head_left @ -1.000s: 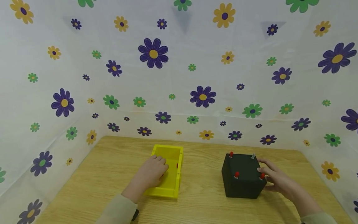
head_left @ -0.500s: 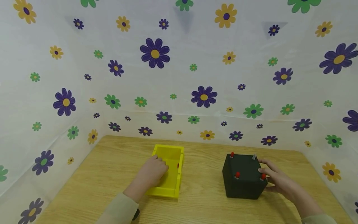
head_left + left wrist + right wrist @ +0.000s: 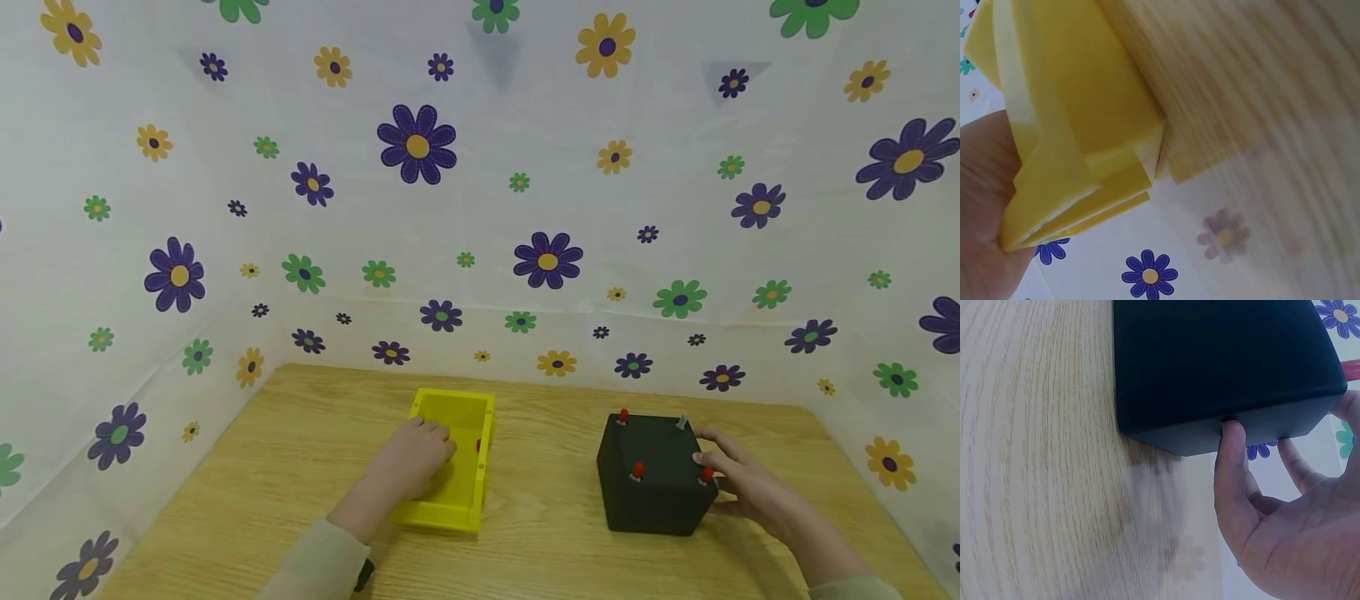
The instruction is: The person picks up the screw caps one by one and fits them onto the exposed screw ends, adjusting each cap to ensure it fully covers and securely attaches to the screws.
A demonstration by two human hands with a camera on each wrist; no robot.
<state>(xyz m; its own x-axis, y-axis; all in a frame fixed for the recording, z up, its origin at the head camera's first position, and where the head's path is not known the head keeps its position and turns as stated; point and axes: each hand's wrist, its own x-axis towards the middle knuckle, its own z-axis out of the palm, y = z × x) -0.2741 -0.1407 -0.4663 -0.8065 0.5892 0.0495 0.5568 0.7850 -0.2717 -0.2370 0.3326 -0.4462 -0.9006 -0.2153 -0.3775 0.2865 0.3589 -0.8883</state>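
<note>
A yellow bin (image 3: 444, 515) lies left of centre on the table. My left hand (image 3: 416, 457) reaches into it over its left wall, fingertips hidden behind the hand; I cannot tell whether they hold anything. In the left wrist view the palm (image 3: 985, 187) is right against the bin's yellow rim (image 3: 1054, 181). To the right, my right hand (image 3: 738, 477) holds a black box (image 3: 660, 450) by its right side, thumb at the top edge, other fingertips on the side face (image 3: 1260, 428). Three red-capped toggle switches (image 3: 637, 472) and one bare metal toggle (image 3: 682, 422) stand on its top.
A small red piece (image 3: 478, 445) shows at the bin's right wall. Wooden tabletop (image 3: 540, 483) lies between bin and box. A white flower-print sheet (image 3: 480, 208) closes off the back and both sides. Something dark (image 3: 363, 575) shows beneath the left sleeve.
The view has shifted slightly. A small reddish spot seen beneath the left fingers one second ago is now hidden. Both hands otherwise keep their places, and the box and bin stay put.
</note>
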